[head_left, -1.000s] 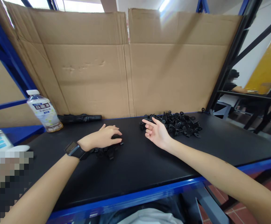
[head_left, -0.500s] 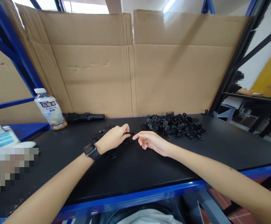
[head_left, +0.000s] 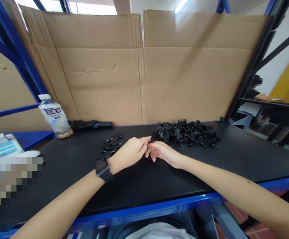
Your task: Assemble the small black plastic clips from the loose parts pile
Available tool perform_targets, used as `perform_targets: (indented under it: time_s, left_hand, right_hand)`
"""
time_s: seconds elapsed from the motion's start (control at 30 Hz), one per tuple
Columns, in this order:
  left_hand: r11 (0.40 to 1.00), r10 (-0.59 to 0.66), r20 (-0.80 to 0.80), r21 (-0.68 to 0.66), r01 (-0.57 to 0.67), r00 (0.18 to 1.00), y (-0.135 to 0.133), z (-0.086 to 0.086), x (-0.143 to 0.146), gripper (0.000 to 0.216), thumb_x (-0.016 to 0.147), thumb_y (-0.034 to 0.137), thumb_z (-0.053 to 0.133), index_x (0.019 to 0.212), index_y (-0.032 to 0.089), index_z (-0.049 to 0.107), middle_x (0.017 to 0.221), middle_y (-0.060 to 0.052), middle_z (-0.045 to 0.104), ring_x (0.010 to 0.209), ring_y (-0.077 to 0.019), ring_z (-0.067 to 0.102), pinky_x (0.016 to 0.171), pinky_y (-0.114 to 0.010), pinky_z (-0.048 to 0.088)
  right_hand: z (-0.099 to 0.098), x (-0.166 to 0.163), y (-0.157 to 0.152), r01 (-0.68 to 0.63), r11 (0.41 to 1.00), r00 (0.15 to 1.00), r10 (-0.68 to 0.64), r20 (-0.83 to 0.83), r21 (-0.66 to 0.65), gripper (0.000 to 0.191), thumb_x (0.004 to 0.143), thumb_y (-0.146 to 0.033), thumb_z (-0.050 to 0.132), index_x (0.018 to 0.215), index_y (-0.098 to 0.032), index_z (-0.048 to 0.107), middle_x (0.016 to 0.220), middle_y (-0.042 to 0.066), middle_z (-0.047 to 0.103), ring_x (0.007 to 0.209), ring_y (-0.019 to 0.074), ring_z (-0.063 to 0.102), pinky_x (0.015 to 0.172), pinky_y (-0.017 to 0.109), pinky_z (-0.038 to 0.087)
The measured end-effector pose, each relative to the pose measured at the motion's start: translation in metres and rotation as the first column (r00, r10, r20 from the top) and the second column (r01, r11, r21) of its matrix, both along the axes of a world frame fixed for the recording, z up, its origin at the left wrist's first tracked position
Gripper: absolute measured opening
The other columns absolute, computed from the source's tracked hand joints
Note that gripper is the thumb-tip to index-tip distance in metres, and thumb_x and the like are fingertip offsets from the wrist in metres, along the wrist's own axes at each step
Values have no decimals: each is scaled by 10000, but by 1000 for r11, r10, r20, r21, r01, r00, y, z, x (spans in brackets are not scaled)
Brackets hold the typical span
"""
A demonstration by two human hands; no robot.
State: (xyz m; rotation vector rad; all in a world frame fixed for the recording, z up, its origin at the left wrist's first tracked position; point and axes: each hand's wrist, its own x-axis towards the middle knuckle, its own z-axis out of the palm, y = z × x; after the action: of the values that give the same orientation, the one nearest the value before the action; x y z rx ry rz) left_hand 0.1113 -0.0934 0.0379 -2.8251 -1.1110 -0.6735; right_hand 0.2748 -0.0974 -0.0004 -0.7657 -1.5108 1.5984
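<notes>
My left hand (head_left: 134,150), with a dark watch on its wrist, is closed in a pinch at the middle of the black table. A small black plastic part (head_left: 149,142) shows at its fingertips, mostly hidden. My right hand (head_left: 164,153) meets it there, its index finger and thumb against the same part and its other fingers loosely curled. Behind and right of my hands lies a large pile of black plastic discs (head_left: 188,132) with holes. A smaller group of similar black parts (head_left: 111,144) lies left, partly covered by my left hand and wrist.
A labelled drink bottle (head_left: 56,116) stands at the back left beside a folded black umbrella (head_left: 92,124). Cardboard sheets (head_left: 104,73) wall off the back. A white device (head_left: 3,146) sits at the left edge. At far right, a person (head_left: 255,89) sits at another table.
My left hand has moved right, away from the smaller group, carrying a small black part to my right hand. More of the smaller group is uncovered. My right hand has barely moved.
</notes>
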Motion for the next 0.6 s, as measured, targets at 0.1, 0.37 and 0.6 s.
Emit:
perform_targets:
  time_s: [0.1,0.37,0.6]
  left_hand:
    - [996,1,-119,92,10,993,0,-4,1,348,892,147,346,1180,102,537,919,-85,694,756,-171,665,703,-259,488]
    - [955,42,-254,293,36,966,-6,-14,9,196,852,103,419,976,95,572,853,-109,660,819,-212,643,764,-325,493]
    - [911,75,-335,405,71,939,-11,-19,19,173,799,15,430,910,59,555,859,-151,647,811,-247,640,772,-368,491]
  right_hand:
    - [0,0,0,0,1000,1000,0,2,7,216,789,-273,448,724,-138,604,702,43,603,503,96,459,548,249,376]
    - [-4,3,4,-39,999,999,39,0,-7,277,766,-230,352,644,-135,582,639,43,573,507,103,474,559,252,383]
    - [-2,-2,0,99,995,993,-99,58,-1,290,782,-199,337,551,-158,508,515,16,520,445,97,440,506,242,353]
